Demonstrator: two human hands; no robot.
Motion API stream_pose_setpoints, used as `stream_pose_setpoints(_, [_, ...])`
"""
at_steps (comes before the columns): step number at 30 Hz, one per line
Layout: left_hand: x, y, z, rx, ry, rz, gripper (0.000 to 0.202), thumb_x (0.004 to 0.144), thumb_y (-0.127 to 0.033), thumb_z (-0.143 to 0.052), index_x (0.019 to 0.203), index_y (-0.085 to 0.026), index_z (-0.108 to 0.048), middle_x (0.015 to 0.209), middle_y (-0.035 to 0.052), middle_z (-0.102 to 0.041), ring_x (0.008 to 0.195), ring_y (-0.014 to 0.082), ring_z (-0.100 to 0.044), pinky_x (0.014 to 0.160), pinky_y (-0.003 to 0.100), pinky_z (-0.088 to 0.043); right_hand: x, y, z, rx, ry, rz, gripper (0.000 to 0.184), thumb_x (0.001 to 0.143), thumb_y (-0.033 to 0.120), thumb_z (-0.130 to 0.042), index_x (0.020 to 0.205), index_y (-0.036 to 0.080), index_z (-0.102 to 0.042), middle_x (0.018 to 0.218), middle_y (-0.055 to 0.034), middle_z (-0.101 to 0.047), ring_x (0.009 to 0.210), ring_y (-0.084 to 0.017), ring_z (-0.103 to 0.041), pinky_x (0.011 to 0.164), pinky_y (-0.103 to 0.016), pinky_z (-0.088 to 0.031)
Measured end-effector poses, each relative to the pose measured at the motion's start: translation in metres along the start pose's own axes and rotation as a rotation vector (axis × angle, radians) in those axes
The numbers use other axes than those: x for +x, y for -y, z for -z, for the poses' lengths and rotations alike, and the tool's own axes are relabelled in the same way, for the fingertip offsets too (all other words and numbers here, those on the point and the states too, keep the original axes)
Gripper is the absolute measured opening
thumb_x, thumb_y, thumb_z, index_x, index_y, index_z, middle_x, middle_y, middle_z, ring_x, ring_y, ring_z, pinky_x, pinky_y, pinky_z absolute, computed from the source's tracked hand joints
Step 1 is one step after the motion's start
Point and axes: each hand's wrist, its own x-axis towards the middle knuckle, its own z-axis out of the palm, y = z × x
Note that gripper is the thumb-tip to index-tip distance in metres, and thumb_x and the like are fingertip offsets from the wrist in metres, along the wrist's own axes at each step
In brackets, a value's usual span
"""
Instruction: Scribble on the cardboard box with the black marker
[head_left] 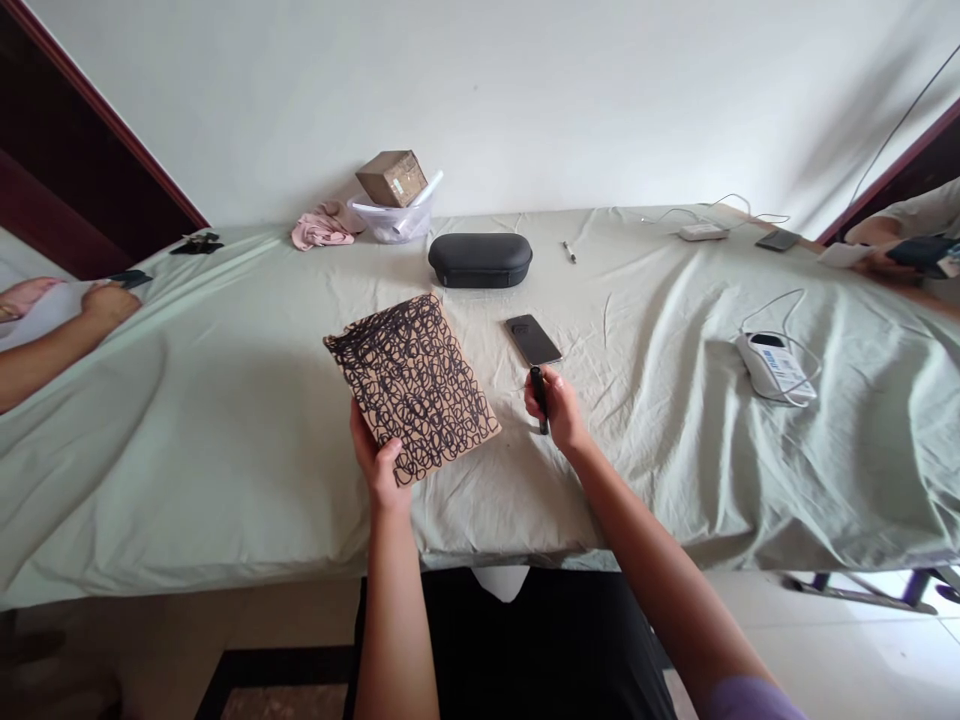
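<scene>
My left hand (382,468) grips the lower left corner of a brown cardboard sheet (420,390), thumb on top. Looping black scribbles cover its face, and it is tilted above the cloth. A black marker (539,402) is held roughly upright in my right hand (561,408), fingers closed around it, to the right of the cardboard and apart from it. Just beyond that hand lies a dark smartphone (533,340). Farther back rests a black zip case (481,260), with a small pen or cap (570,252) to its right.
A pale green cloth (225,430) covers the table. Along the wall are a pink cloth (324,226) and a plastic basin (405,226) holding a cardboard box (391,178). A white corded device (776,368) lies right. Other people's hands (111,302) show at both sides.
</scene>
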Motion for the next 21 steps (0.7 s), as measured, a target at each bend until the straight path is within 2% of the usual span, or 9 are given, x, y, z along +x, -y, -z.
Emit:
stream_pose_setpoints(4, [0.0,-0.001,-0.001,0.007,-0.003,0.011,0.073,0.076,-0.033,-0.07,0.148,-0.038,-0.059,0.154,-0.0028,-0.057,0.155,0.0283,-0.04,0.129,0.042,-0.034,0.001,0.003,0.005,-0.001,0.015,0.02,0.061,0.096,0.076,-0.046,0.067,0.022,-0.045,0.054,0.0038,-0.03,0.05,-0.012,-0.024,0.054,-0.029,-0.018])
stream_pose_setpoints(8, [0.0,0.0,0.001,0.021,0.001,0.003,0.074,0.076,-0.033,-0.07,0.149,-0.037,-0.058,0.156,-0.002,-0.056,0.156,0.0289,-0.039,0.131,0.044,-0.031,0.0,0.005,0.009,-0.047,-0.017,0.049,0.059,0.095,0.064,-0.054,0.058,0.021,-0.041,0.053,0.0024,-0.03,0.052,-0.012,-0.025,0.056,-0.03,-0.017])
stream_pose_setpoints(12, [0.001,0.0,0.001,0.023,0.013,0.001,0.076,0.076,-0.034,-0.071,0.151,-0.034,-0.056,0.157,0.0006,-0.055,0.157,0.0303,-0.037,0.131,0.046,-0.03,-0.001,0.003,0.009,-0.087,-0.043,0.075,0.052,0.095,0.059,-0.051,0.059,0.021,-0.042,0.054,0.0019,-0.032,0.053,-0.013,-0.026,0.056,-0.03,-0.019])
stream_pose_setpoints(17, [0.002,0.0,0.001,0.031,0.029,-0.019,0.075,0.077,-0.035,-0.071,0.15,-0.034,-0.057,0.156,0.0015,-0.055,0.156,0.0316,-0.037,0.132,0.048,-0.028,-0.006,0.003,0.007,-0.149,-0.064,0.099,0.046,0.097,0.06,-0.039,0.07,0.023,-0.043,0.055,0.0049,-0.026,0.05,-0.013,-0.019,0.053,-0.029,-0.02])
stream_pose_setpoints(21, [0.002,0.0,0.001,0.071,0.038,-0.023,0.075,0.078,-0.037,-0.07,0.151,-0.035,-0.055,0.157,0.0011,-0.054,0.156,0.0322,-0.038,0.131,0.049,-0.03,-0.01,0.009,0.002,-0.295,-0.009,0.119,0.045,0.097,0.063,-0.038,0.076,0.024,-0.043,0.057,0.0051,-0.028,0.051,-0.013,-0.022,0.054,-0.029,-0.022])
